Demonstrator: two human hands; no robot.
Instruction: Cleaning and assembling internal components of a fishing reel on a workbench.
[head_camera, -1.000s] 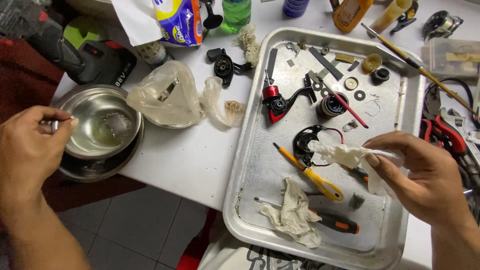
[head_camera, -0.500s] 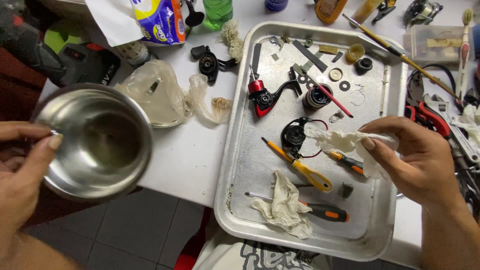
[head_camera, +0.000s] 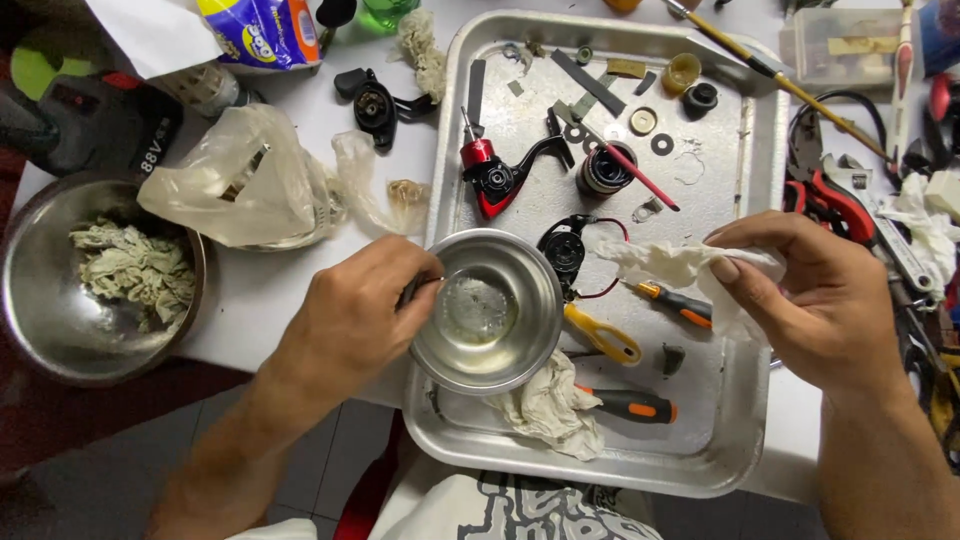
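Observation:
My left hand grips the rim of a small steel bowl with a little clear liquid in it, held over the near left part of a metal tray. My right hand holds a crumpled white tissue over the tray's right side. Between the hands lie a black reel part with a red wire, a yellow-handled tool and a small orange screwdriver. A red and black fishing reel body lies further back on the tray.
A larger steel bowl with used tissue sits at the left table edge. A clear plastic bag lies beside it. An orange-handled screwdriver and a soiled rag lie at the tray's near edge. Pliers and tools crowd the right.
My left hand lifted the small bowl out of the larger one and carried it right, over the tray. My right hand with the tissue stayed over the tray's right side.

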